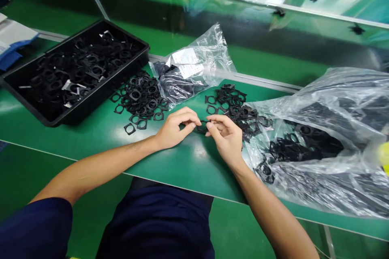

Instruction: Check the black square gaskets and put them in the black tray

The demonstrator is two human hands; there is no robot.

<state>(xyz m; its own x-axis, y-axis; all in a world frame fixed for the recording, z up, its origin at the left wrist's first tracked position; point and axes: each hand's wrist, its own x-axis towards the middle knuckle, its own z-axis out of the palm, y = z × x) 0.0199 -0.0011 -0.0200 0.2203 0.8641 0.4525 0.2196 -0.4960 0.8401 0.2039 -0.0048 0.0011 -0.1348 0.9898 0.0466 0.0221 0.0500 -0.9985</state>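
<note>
Over the green table, my left hand (pixel 178 128) and my right hand (pixel 225 135) meet fingertip to fingertip. Pinched between them is a small black plastic part (pixel 201 128), mostly covered by the fingers. Just beyond my left hand lies a pile of flat black ring-shaped pieces (pixel 142 95), each square-edged with a round hole. Another heap of black frame pieces (pixel 234 105) spreads behind my right hand. It runs toward the mouth of a large clear plastic bag (pixel 343 101), which holds more black parts.
A black tray (pixel 100 89) full of black parts stands at the left. Behind the piles lies a labelled clear bag (pixel 194 66) with dark pieces inside. A metal rail (pixel 264 82) runs along the table's back. Blue and white items (pixel 15 42) sit at far left.
</note>
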